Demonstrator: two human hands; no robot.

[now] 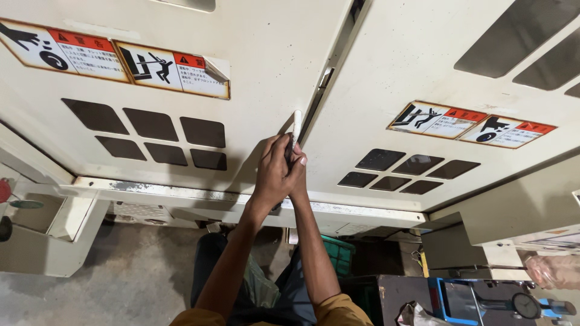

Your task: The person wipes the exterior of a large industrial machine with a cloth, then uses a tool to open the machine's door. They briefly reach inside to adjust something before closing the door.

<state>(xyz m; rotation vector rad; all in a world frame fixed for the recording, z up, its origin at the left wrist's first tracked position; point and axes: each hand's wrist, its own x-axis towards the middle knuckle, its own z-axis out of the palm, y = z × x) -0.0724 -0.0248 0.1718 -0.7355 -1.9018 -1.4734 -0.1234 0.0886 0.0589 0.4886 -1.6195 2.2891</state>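
Hands: the left hand point(272, 175) and right hand point(297, 172) were clasped together, fingers curled tight round a pale door handle point(296, 125).
Handle: set at the seam between two cream machine doors point(266, 72).
Grip: seemingly shared by both hands, overlap hid the split.

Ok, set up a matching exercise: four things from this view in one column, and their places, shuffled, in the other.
Things:
1. slim white door handle
2. peeling orange-edged warning sticker
3. green plastic crate
4. round dial gauge

Places:
A. bottom right corner
B. upper left, on the cream left door
C. gripped by both hands at the seam between the doors
D. on the floor under the machine, right of the arms

Pairs: 1-C, 2-B, 3-D, 4-A
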